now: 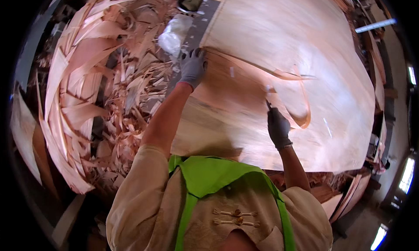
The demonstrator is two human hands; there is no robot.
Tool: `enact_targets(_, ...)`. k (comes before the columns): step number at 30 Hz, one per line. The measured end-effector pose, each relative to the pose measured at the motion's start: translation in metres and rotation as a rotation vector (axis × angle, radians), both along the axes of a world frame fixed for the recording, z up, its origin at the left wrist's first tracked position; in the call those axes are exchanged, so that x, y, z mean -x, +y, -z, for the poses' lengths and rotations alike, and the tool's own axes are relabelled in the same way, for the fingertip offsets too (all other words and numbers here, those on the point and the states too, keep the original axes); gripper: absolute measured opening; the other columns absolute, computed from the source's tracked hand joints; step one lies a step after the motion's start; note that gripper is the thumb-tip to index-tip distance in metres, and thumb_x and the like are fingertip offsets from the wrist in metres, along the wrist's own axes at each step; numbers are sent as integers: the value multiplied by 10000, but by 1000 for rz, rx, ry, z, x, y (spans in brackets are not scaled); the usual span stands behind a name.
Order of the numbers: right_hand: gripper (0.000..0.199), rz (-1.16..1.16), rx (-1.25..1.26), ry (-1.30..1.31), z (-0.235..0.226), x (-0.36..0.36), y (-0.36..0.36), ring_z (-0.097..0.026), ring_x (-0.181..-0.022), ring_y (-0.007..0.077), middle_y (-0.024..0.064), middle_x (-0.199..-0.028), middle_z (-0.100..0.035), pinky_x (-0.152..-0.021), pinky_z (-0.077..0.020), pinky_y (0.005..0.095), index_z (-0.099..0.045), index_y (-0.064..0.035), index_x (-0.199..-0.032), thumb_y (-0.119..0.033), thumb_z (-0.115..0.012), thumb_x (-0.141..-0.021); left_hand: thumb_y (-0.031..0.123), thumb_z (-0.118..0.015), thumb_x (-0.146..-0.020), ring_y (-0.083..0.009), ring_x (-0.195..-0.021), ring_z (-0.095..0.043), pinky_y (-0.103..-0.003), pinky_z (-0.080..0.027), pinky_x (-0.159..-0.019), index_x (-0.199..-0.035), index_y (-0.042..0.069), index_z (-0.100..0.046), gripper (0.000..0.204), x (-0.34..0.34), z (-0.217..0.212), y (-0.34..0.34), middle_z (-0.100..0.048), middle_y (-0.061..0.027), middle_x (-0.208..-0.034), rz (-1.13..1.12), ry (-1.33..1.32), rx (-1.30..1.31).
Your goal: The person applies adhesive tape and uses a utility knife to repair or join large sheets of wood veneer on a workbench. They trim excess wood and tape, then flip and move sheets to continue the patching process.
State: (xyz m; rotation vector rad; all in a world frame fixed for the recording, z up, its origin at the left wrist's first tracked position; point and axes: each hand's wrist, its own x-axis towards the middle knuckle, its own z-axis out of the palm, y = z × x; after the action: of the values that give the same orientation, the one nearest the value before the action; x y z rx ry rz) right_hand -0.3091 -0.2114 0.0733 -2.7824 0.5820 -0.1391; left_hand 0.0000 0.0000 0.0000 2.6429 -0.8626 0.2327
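Observation:
A broad stack of pale wood veneer sheets point(301, 37) lies before me, with a reddish-brown area of veneer point(235, 83) between my hands. My left hand point(193, 68), in a grey glove, rests with its fingers spread on the left edge of the veneer, beside a dark marked strip point(201, 24). In its darker grey glove, my right hand point(279, 128) is closed round a knife point(268, 104), whose tip points at the veneer. A thin curled strip of veneer point(305, 107) loops up just right of the knife. The grip end of the knife is hidden in my palm.
Heaps of torn veneer scraps point(122, 133) and long bent sheets point(65, 102) fill the left side. A clear plastic bag point(175, 34) and a round dark bowl point(192, 2) sit by the marked strip. Stacked boards point(349, 196) stand at lower right.

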Motion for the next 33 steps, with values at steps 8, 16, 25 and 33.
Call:
enact_targets(8, 159, -440, -83, 122, 16, -131, 121, -629, -670, 362, 160, -731, -640, -564, -466, 498, -599, -96, -948, -190, -481, -899, 36, -559, -792, -300, -861, -631, -373, -485, -769, -840, 75, -690, 145, -10, -37, 110, -663, -121, -931, 303, 486, 102)
enact_targets(16, 187, -553, -52, 240, 58, -185, 158, -644, -700, 350, 165, -796, -661, -566, -470, 498, -588, -98, -979, -221, -467, -908, 72, -586, -793, -262, -896, -635, -343, -487, -811, -918, 44, -674, 155, 7, 0, 101, -658, -124, -1004, 400, 614, 123)
enact_targets(25, 301, -553, -221, 234, 29, -167, 135, -657, -839, 338, 140, -938, -678, -687, -516, 452, -619, -216, -1156, -204, -449, -909, 217, -583, -816, -332, -881, -612, -411, -475, -776, -904, 85, -673, 182, 5, 4, 102, -642, -152, -929, 340, 518, 74)
enact_targets(33, 205, -590, -104, 389, 45, -143, 91, -647, -664, 363, 185, -806, -661, -560, -504, 467, -586, -6, -932, -164, -475, -864, 183, -605, -796, -304, -871, -572, -409, -486, -735, -894, 145, -689, 134, 57, -23, 64, -614, -82, -904, 249, 149, 101)
